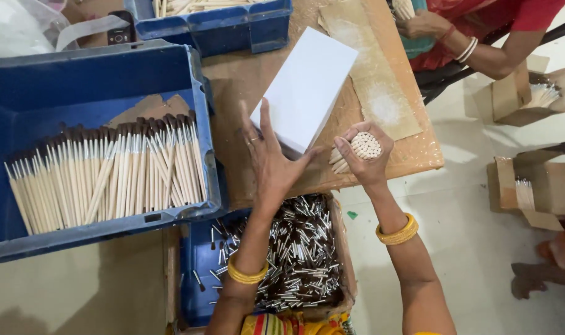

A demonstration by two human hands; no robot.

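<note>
Your right hand holds a clenched grip around a bundle of pale wooden sticks, ends up so they stay even, beside the white rectangular box on the wooden surface, which your released, splayed left hand steadies.

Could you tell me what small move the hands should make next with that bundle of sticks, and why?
Probably tap the bundle of sticks end-down on the wooden table to level it. The right hand grips it upright with some sticks jutting out lower at the side, while the left hand rests open against the white box.
</note>
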